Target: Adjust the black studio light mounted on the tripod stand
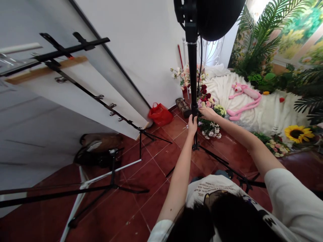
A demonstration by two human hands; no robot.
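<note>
Head view is showing a black light stand [193, 77] that is rising from the tiled floor [153, 174], straight ahead of the person, and everything else is lying around it. Low on its pole, the left hand [193, 125] is curling its fingers round the tube; just to the right of the pole, the right hand [207, 113] is reaching in at the collar [194, 110], though whether it is pinching a knob I cannot tell. Atop the stand a bulky black lamp head [219, 16] is sitting, so the whole is probably feeling top-heavy, while the tube is looking stiff, smooth and a little slippery. A firm grip round the pole near the collar is seeming the best hold; the lamp housing is likely being the fragile part. Beside the stand a loose cable [201, 57] is hanging, and below the hands the tripod legs [213, 155] are spreading, with flowers [211, 130] crowding close on the right.
</note>
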